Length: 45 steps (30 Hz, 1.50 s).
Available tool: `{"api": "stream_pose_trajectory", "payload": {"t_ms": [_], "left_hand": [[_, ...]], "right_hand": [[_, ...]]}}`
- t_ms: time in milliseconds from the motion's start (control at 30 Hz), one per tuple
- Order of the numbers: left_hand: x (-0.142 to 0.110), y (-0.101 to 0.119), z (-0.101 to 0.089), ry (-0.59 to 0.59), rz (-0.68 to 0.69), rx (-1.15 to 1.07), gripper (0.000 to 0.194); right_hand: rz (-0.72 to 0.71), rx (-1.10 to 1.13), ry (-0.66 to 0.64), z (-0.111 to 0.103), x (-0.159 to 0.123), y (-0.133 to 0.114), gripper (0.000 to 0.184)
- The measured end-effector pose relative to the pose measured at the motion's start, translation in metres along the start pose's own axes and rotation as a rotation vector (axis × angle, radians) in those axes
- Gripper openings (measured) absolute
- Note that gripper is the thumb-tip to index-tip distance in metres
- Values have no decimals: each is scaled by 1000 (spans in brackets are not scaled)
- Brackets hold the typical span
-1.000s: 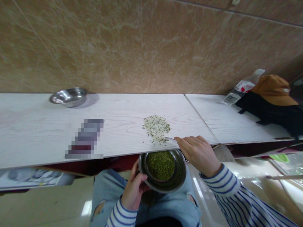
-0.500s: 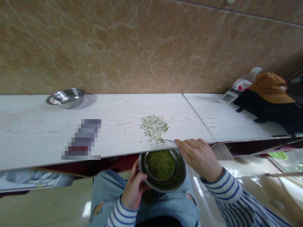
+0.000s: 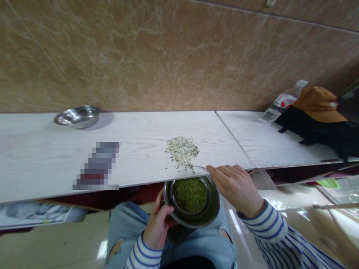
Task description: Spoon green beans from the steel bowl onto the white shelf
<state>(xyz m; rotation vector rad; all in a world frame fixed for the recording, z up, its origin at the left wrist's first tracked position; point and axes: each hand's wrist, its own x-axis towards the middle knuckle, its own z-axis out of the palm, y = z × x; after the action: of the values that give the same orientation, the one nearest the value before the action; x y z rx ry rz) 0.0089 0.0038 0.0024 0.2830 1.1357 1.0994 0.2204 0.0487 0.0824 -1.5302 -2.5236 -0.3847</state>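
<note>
My left hand grips the left rim of a steel bowl, thumb over the edge. Green mung beans cover the bowl's bottom. The bowl sits just below the table's front edge, above my lap. In my right hand is a thin metal utensil, pinched by the fingers; its kind is mostly hidden by them. Its tip lies on the tabletop beside the near edge of a pile of white grains mixed with green beans. Several loose beans lie around that pile.
On the white table an empty-looking steel bowl stands at the back left. A pixelated dark object lies in front of it. At the right are a leaning plastic bottle, an orange cap and black cloth.
A few green beans at the near edge of the pile have shifted slightly toward the table's front edge. Both hands and the bowl hold nearly the same place.
</note>
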Motion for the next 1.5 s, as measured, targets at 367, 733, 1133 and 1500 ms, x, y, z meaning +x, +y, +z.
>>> {"api": "stream_pose_trajectory", "payload": {"t_ms": [367, 733, 1133, 1500], "left_hand": [[-3, 3, 4, 17, 2, -14, 65], [-1, 3, 2, -4, -2, 1, 66], [1, 1, 1, -11, -11, -7, 66], [1, 1, 1, -2, -21, -5, 66]], "right_hand": [[-34, 7, -5, -3, 5, -6, 26], [-41, 12, -12, -1, 6, -9, 25], [-25, 46, -20, -3, 2, -4, 26], [-48, 62, -35, -5, -1, -4, 25]]}}
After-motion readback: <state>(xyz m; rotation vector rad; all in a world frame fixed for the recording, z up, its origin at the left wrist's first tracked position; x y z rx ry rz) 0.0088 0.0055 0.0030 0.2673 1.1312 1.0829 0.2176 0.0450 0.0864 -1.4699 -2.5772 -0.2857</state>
